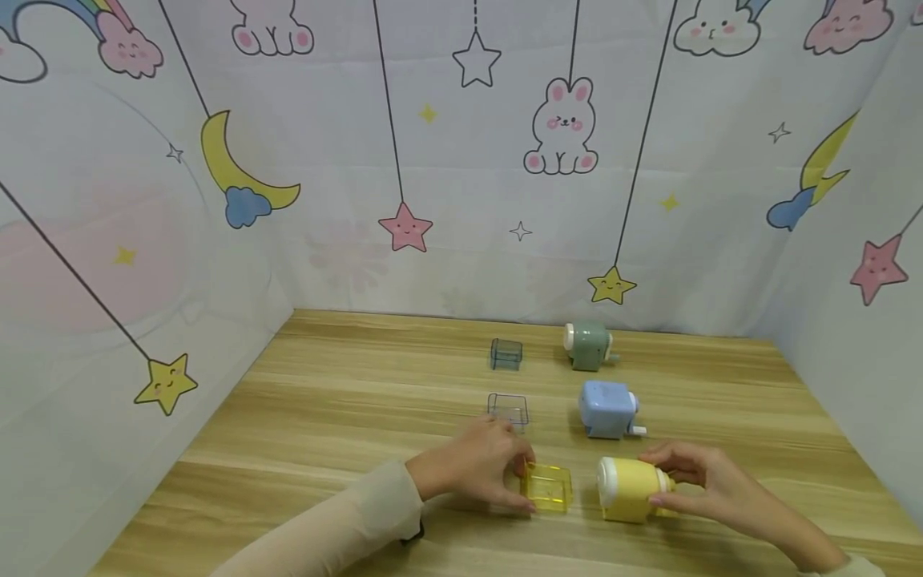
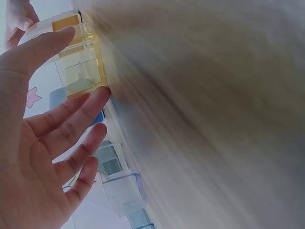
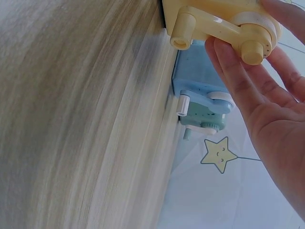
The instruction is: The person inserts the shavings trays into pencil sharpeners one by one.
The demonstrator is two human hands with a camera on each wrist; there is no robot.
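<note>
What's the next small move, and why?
Probably slide the clear yellow plastic box toward the yellow plastic crank sharpener: the left hand pinches the box, the right hand grips the sharpener, and wood-grain tabletop shows between them.

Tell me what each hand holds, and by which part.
The left hand pinches the clear yellow box across its left end; the right hand holds the yellow sharpener by its crank end.

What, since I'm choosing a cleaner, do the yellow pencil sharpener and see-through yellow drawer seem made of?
Yellow pencil sharpener: probably hard plastic, satin; its body looks smooth and evenly coloured. See-through yellow drawer: likely tinted plastic, glossy; edges gleam and background shows through.
</note>
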